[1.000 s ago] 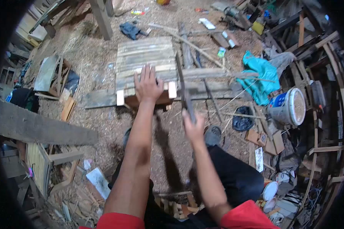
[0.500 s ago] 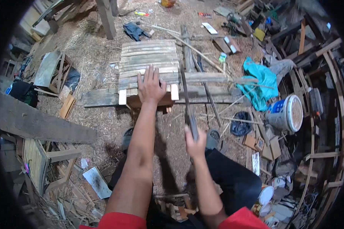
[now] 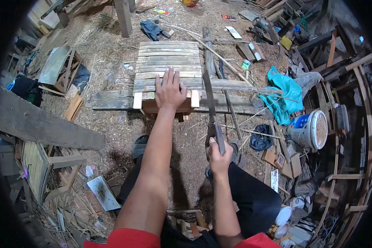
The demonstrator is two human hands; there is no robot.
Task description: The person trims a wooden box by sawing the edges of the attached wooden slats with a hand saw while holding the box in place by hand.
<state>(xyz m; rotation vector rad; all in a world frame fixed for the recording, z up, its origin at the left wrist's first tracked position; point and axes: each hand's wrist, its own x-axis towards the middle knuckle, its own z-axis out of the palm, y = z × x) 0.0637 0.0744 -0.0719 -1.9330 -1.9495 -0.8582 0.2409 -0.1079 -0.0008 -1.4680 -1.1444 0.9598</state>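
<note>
My left hand point(image 3: 170, 93) lies palm down with its fingers stretched out on the near edge of a small wooden box's slatted, slightly curved top point(image 3: 168, 62). Below that edge, the box's front is partly hidden by the hand. My right hand point(image 3: 220, 156) is closed around the handle of a handsaw point(image 3: 211, 97). The saw's long dark blade points away from me, running along the right side of the slatted top. Whether the teeth touch the slats I cannot tell. A grey plank point(image 3: 115, 100) lies on the ground by the box.
Thin sticks point(image 3: 219, 60) lie beyond the saw. To the right are a teal plastic sheet point(image 3: 283, 95), a white bucket point(image 3: 312, 129) and a black plastic bag point(image 3: 261, 137). A thick beam point(image 3: 49, 124) crosses the left side. Wood shavings and offcuts cover the floor.
The whole view has shifted slightly, so the box appears farther right. My left hand stays on the slats. The saw has turned a little, showing more of its blade, still in my right hand.
</note>
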